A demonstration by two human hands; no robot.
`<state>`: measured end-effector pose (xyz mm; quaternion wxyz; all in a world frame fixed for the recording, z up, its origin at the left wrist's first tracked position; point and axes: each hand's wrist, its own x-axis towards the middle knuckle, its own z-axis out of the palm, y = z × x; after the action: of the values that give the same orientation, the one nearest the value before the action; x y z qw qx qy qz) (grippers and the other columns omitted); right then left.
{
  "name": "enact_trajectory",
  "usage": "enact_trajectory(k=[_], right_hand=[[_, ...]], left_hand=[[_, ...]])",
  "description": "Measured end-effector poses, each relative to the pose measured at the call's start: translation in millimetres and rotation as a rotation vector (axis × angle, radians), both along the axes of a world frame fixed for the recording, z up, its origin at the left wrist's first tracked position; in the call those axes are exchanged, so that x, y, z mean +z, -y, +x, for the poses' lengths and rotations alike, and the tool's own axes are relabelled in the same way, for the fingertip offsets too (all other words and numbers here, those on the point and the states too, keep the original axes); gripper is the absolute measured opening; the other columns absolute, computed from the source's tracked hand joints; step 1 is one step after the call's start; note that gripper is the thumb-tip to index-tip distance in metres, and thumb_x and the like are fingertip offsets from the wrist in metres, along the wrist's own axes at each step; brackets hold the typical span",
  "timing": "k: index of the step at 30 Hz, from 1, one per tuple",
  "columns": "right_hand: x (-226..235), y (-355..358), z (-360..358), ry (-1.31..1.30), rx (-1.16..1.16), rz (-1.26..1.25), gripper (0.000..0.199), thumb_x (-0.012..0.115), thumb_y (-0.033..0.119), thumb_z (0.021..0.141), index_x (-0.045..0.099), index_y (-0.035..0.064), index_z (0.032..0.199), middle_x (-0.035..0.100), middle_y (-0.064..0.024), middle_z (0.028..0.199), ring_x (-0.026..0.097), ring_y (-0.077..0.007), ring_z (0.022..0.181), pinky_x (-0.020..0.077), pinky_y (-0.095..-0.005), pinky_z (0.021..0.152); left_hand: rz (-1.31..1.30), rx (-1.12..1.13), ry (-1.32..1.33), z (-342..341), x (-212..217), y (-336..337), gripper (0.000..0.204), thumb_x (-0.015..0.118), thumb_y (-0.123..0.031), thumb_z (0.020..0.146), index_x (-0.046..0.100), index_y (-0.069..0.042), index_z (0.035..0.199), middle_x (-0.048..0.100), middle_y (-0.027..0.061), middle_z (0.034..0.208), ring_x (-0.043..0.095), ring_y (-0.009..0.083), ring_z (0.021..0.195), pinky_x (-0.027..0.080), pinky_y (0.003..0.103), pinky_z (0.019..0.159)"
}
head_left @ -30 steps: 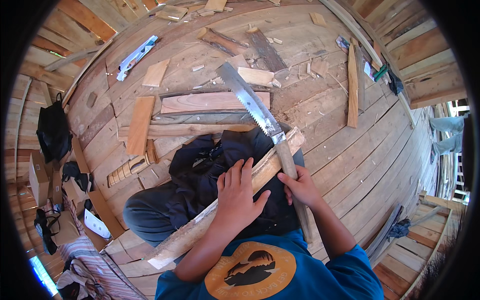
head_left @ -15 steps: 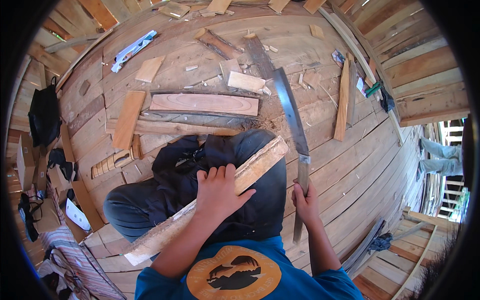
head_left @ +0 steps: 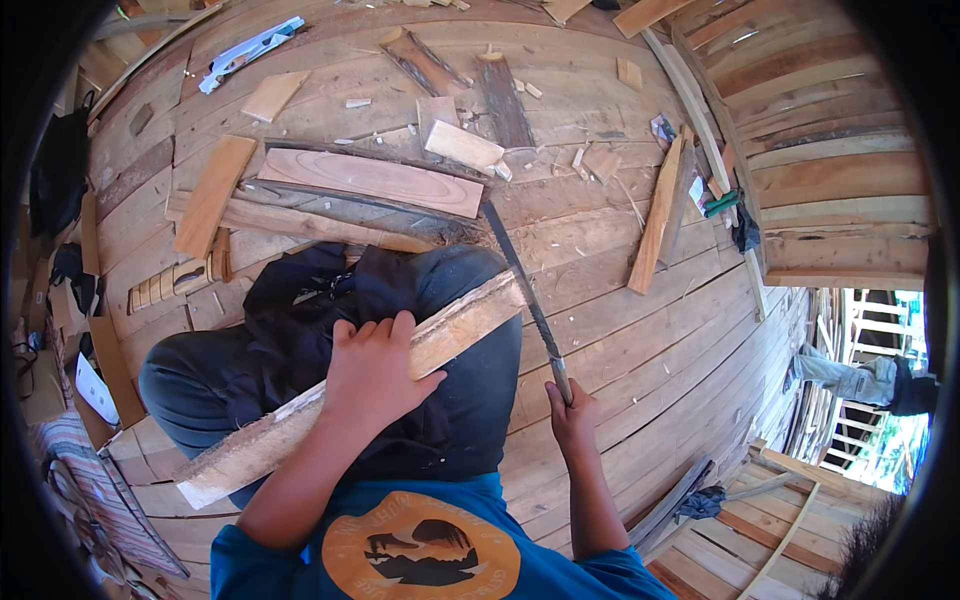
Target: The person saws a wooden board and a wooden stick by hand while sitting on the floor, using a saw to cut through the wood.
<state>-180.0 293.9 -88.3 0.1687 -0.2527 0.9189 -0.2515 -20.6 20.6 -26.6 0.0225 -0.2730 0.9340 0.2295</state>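
Note:
A rough, pale piece of wood lies slantwise across my lap, its far end above my right knee. My left hand grips it near the middle, fingers over the top and thumb along the near side. In my right hand is the handle of a long-bladed machete. The dark blade points up and to the left, edge-on to me, beside the far end of the wood. Whether blade and wood touch I cannot tell.
Ahead on the plank floor lie a flat board, a bark-covered piece, a pale block and wood chips. Long boards lie at the right. Cardboard boxes stand at the left. A person's legs show far right.
The machete has come down and left toward the wood's far end, its blade turned from flat to edge-on. My left hand still holds the wood. The whole view has shifted.

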Motion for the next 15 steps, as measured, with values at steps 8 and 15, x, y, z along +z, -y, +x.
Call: enact_trajectory(k=[8,15], right_hand=[[-7,7,-4,0.055,-0.04,-0.052,0.036,0.069,0.023,0.091,0.051,0.0001,0.07,0.047,-0.0189,0.053,0.042,-0.0325,0.044,0.0361,-0.04,0.045],[-8,7,-9,0.091,-0.027,-0.081,0.037,0.069,0.022,0.091,0.05,-0.0003,0.068,0.044,-0.0181,0.052,0.038,-0.029,0.043,0.0342,-0.0388,0.044]], left_hand=[[0.027,0.011,0.01,-3,1,-1,0.043,0.077,-0.033,0.067,0.051,-0.009,0.092,0.064,0.0091,0.08,0.064,0.0261,0.078,0.038,0.039,0.08],[0.027,-0.002,0.108,-6,2,-1,0.048,0.077,-0.038,0.069,0.054,-0.008,0.099,0.063,0.006,0.082,0.065,0.0226,0.079,0.037,0.039,0.081]])
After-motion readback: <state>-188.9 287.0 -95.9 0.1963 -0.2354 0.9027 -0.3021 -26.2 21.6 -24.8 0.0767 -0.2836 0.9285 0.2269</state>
